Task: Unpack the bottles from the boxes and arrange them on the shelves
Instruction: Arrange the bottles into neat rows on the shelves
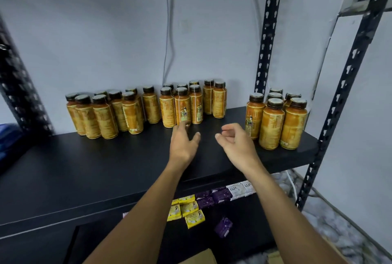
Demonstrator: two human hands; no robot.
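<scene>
Several orange bottles with black caps stand upright on a black shelf (89,170). One cluster (106,113) is at the left, a middle cluster (182,106) stands near the wall, and a third group (275,119) is at the right end. My left hand (184,141) reaches over the shelf with fingers spread, its fingertips just in front of a middle bottle, holding nothing. My right hand (235,138) hovers beside it with loosely curled fingers, empty, just left of the right-hand group.
Black perforated uprights (267,30) frame the shelf at right and left. A lower shelf holds yellow (186,210), purple (214,198) and white soap packets (239,189). A cardboard box edge (201,258) shows at the bottom. Cables hang down the wall.
</scene>
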